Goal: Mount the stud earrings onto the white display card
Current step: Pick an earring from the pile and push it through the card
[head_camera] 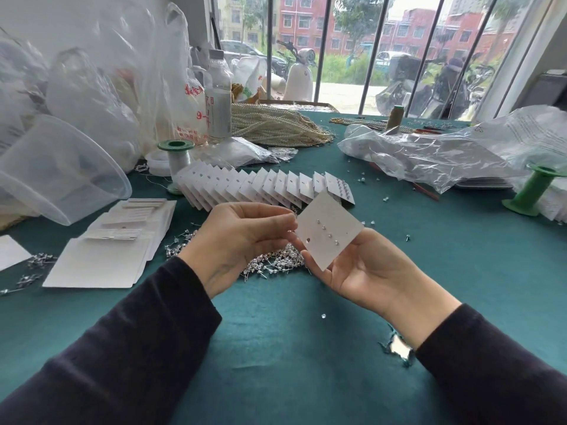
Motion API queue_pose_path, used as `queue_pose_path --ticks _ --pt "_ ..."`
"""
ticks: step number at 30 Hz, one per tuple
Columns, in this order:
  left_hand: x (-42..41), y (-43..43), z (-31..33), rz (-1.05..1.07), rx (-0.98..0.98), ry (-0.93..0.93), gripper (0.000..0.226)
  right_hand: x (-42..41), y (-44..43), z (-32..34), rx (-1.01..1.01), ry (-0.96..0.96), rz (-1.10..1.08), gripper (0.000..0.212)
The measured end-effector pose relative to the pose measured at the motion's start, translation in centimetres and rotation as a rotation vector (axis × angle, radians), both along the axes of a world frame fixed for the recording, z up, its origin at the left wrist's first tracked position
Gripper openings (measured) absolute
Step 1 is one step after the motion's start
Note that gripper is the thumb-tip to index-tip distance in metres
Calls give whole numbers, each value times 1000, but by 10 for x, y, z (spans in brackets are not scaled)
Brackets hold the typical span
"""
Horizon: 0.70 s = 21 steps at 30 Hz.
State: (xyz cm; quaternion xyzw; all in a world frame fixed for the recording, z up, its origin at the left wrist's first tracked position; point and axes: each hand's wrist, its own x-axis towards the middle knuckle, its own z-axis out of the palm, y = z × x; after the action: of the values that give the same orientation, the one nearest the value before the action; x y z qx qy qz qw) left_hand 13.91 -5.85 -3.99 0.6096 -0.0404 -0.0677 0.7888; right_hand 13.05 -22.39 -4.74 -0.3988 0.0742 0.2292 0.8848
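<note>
A single head-worn wide-angle view is aimed forward and down, close over the tabletop [276, 348], toward a window [368, 41].

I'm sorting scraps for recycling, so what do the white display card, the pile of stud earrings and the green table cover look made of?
The white display card: likely thin matte cardboard, possibly stiff plastic; flat, unshiny, with a punched hole. The pile of stud earrings: silvery metal posts, clear glassy stones; they glint. The green table cover: matte cloth; frayed threads edge its tear.

Jewellery workshop: carded earrings [267, 187], pearl strands [276, 125].
</note>
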Motion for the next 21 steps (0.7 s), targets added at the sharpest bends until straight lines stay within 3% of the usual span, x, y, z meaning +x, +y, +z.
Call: queue_pose_path --ticks 3,6,9,21 --pt "1 -2 -2 19 -39 -37 17 0 1 -1 -19 1 29 24" --pt "1 -4 -3 67 104 -149 7 0 1 -2 -6 -14 64 34" --pt "2 -5 -6 83 163 -183 12 -1 2 -2 16 -43 101 42" --pt "0 -8 -6 85 199 -165 8 -1 2 -5 -75 -151 134 33"
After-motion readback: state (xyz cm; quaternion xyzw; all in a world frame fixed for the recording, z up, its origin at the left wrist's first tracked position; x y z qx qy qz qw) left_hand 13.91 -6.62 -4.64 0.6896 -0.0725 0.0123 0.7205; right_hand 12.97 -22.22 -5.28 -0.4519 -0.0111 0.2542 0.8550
